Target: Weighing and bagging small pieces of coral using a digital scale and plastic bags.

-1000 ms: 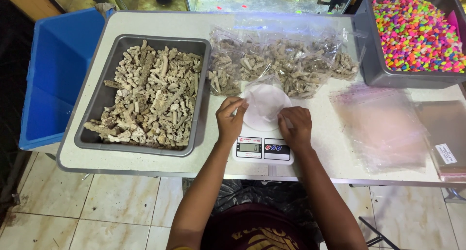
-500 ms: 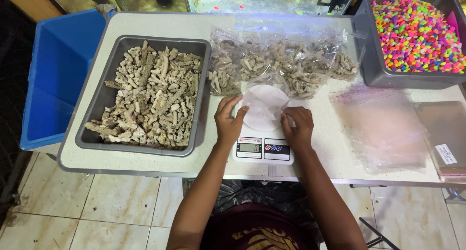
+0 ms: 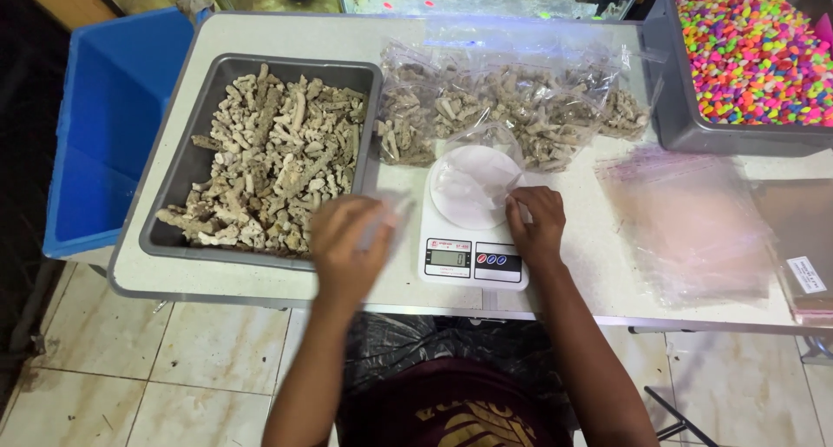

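Grey and rectangular, one tray (image 3: 178,165) at the left holds pale, stick-like coral rubble (image 3: 273,156). Just beside it the left hand (image 3: 347,243) is blurred; whether its fingers grip anything I cannot tell. One clear plastic bag (image 3: 473,174) lies crumpled and empty on the single white scale (image 3: 473,239), its edge pinched by the right hand (image 3: 536,224). One stack of flat bags (image 3: 694,221) lies further right.

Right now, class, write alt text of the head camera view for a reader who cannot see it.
A person's right hand holds a clear plastic bag on a white kitchen scale, while the blurred left hand hovers beside a grey tray of pale coral pieces. Filled bags lie behind.
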